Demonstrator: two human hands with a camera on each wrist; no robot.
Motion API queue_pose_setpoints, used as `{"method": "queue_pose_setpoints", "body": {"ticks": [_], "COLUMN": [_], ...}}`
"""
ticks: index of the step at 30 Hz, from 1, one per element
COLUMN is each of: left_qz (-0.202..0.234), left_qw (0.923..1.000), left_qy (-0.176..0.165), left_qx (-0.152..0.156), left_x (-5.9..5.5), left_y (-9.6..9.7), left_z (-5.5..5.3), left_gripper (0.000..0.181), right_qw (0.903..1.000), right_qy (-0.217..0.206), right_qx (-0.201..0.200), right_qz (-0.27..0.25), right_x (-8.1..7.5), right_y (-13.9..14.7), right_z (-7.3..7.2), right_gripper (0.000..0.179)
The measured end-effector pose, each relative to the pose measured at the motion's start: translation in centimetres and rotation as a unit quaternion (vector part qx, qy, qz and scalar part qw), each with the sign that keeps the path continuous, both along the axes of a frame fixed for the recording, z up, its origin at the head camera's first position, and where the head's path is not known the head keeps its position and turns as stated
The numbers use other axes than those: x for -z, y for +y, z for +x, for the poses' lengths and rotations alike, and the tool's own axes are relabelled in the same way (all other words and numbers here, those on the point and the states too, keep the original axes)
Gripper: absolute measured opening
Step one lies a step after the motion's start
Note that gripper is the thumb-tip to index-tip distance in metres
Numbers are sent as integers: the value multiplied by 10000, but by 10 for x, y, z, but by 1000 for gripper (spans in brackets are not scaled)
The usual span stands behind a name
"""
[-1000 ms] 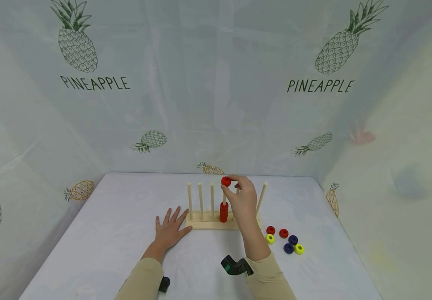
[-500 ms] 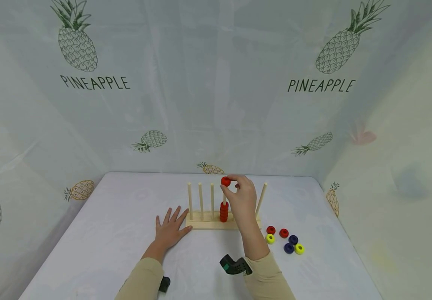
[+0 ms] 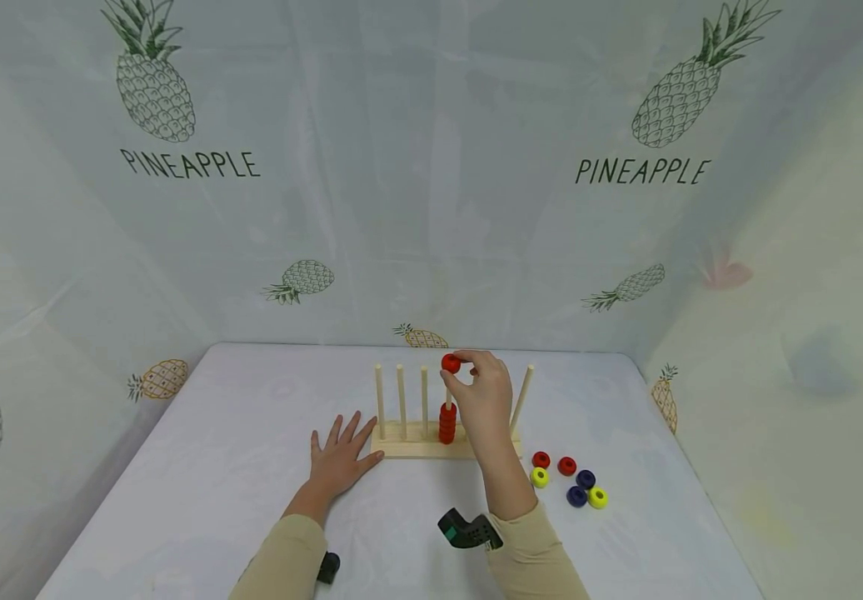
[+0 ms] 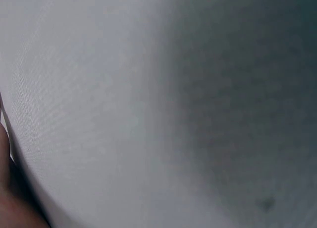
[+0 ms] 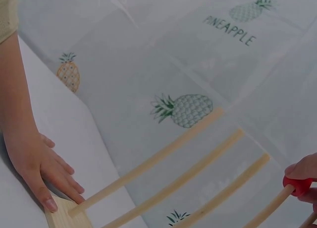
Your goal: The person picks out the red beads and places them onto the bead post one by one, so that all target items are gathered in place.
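My right hand (image 3: 486, 404) pinches a red bead (image 3: 450, 363) between thumb and fingers at the top of a wooden peg. Lower on that same peg sits a stack of red beads (image 3: 447, 423). The pegs rise from a pale wooden base (image 3: 416, 451); three to the left are bare, and my right hand partly hides those to the right. With fingers spread, my left hand (image 3: 337, 462) rests flat by the base's left end. In the right wrist view its thumb touches the base (image 5: 64, 214), and the pinched red bead (image 5: 296, 187) is on a peg's tip.
Right of the base lie loose beads: red (image 3: 567, 466), yellow (image 3: 598, 498) and dark blue (image 3: 577, 497). A white cloth covers the table (image 3: 199, 500). Behind it hangs a pineapple-print curtain (image 3: 431, 208). The left wrist view shows mostly blurred pale cloth and shadow.
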State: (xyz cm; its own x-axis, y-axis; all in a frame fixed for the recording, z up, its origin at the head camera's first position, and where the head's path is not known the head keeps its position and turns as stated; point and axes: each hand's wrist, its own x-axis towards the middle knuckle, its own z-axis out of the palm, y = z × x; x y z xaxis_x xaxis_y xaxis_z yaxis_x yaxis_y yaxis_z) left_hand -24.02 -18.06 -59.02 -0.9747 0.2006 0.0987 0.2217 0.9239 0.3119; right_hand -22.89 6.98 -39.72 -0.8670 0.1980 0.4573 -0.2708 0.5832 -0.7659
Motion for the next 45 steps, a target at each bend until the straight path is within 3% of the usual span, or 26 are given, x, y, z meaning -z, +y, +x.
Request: {"method": "queue_pose_setpoints", "body": {"ticks": [16,26,36,45], "left_qz": [-36,-77,-35,-91], "left_qw": [10000,10000,10000,10000], "left_qy": [-2,42,8,-35], "left_qx": [3,19,6,8], "left_x": [2,-3,5,4], "left_y": [0,2,1,0], "left_z": [-2,1,-4,-4], "left_gripper": [73,75,74,74], "right_qw": [9999,9999,9997,9999], "right_qy": [-110,-81,-196,-104], "right_qx": [-44,-85,-102,-118], "right_qz": [-46,-113,-113,-69], "right_x": [1,1,1,0], "right_y": [1,2,2,3], "right_z": [1,2,3,2], "right_gripper": [25,23,22,19]}}
